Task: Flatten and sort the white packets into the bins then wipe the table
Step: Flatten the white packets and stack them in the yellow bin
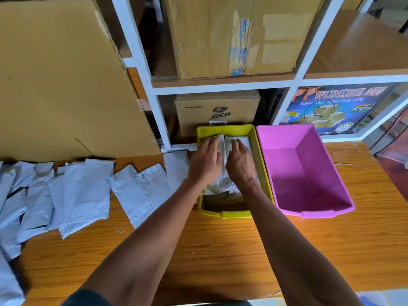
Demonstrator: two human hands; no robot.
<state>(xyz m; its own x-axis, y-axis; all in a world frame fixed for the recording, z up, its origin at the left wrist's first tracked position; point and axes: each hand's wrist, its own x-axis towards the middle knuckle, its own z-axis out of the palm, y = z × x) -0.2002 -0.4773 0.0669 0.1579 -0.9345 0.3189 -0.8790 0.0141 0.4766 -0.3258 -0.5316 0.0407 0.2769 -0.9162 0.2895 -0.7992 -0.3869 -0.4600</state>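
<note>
Head view showed the left hand [206,159] and right hand [239,162] pressing white packets [220,184] flat, fingers straight, inside the yellow bin [262,168]. A pink bin [331,173] stood just right; more packets [77,193] lay on the wooden table [220,250] at left.

pink bin [295,173] open, shelf frame [223,90] behind

The table [220,250] is orange-brown woodgrain. On it stands a yellow-green bin [260,164], with a pink bin [326,164] just right of it. Left of the yellow-green bin lie white packets [72,195], some with thin red lines. Behind it, a brown box [217,113] bears black lettering; the shelf frame [141,62] is white. What lies inside looks white, perhaps greenish.
</note>
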